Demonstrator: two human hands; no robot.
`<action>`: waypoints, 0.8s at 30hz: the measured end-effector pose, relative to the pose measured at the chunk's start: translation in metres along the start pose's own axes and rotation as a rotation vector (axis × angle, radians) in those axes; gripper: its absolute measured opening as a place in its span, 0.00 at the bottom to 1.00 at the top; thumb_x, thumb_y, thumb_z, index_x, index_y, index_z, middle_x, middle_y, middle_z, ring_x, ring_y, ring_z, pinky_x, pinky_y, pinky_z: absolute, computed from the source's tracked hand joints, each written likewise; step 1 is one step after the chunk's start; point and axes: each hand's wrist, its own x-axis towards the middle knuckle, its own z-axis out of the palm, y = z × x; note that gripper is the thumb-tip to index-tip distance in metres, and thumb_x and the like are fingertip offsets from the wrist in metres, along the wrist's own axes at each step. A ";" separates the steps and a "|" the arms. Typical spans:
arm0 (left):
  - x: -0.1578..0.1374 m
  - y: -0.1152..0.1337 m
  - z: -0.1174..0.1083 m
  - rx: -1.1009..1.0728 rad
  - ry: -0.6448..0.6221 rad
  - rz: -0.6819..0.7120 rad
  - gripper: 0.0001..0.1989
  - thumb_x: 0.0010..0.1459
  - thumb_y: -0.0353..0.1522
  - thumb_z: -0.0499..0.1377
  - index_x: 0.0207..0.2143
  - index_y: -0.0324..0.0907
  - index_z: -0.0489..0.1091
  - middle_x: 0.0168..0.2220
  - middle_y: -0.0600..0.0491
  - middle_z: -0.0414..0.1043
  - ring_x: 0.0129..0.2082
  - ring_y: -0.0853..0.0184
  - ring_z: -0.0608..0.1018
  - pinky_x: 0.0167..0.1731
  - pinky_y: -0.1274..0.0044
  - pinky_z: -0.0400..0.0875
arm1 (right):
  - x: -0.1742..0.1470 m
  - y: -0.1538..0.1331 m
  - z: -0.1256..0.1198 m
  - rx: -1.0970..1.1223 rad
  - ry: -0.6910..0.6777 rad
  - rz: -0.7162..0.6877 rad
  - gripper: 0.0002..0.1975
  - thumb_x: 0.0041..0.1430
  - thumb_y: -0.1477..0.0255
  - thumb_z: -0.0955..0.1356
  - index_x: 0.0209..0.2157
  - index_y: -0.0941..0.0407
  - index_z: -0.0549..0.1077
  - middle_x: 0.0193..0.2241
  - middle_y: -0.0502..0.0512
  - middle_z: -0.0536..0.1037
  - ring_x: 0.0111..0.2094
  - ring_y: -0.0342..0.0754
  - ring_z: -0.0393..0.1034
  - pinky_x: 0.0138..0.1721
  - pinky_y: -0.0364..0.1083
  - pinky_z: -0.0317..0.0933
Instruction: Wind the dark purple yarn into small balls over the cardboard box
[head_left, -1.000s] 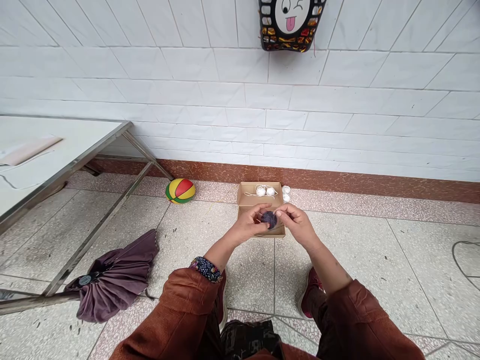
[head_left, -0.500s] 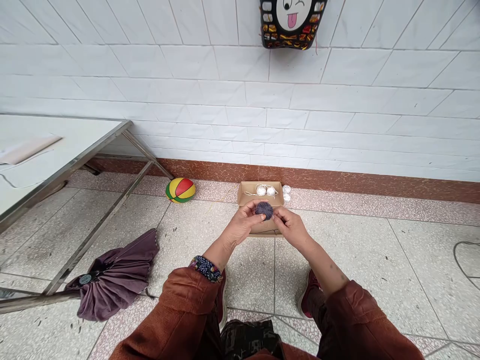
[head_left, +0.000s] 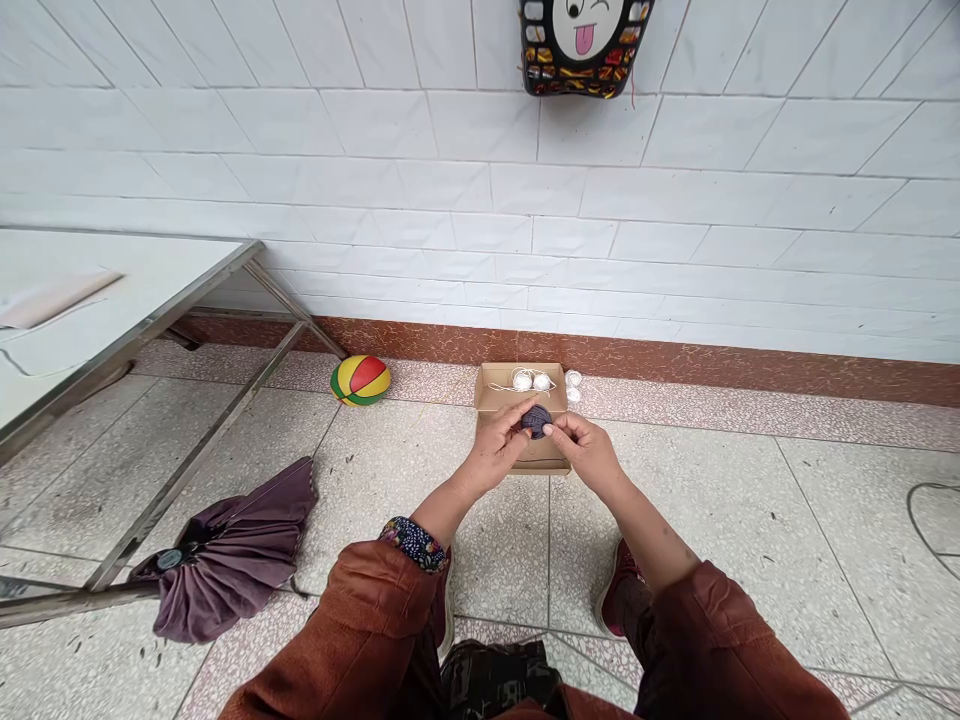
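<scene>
Because it would likely slip otherwise, head view has left hand (head_left: pixel 495 446) curled round dark yarn ball (head_left: pixel 536 421), right hand (head_left: pixel 589 452) pinching its side, above open cardboard box (head_left: pixel 537 467) whose far half holds 2 white balls (head_left: pixel 522 380), probably so they don't roll.

Dark purplish yarn ball (head_left: pixel 536 421), rounded, held above open cardboard box (head_left: pixel 546 457).

Outer garment: rust-brown, fabric matte. Left sleeve (head_left: pixel 337 625) and right sleeve (head_left: pixel 720 635): wide, creased at the cuff. Left wrist: dark, multicoloured floral-print band (head_left: pixel 412 543). Waist: black garment (head_left: pixel 499 678) with greyish print. Footwear: dark red shoes (head_left: pixel 616 585), pale soles.
</scene>
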 end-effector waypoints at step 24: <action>-0.003 0.001 0.007 -0.357 -0.088 -0.257 0.26 0.53 0.32 0.66 0.55 0.45 0.67 0.43 0.51 0.74 0.40 0.66 0.76 0.44 0.71 0.68 | 0.000 -0.014 -0.031 0.018 -0.078 -0.313 0.07 0.65 0.67 0.67 0.38 0.52 0.78 0.34 0.52 0.80 0.35 0.48 0.73 0.39 0.47 0.66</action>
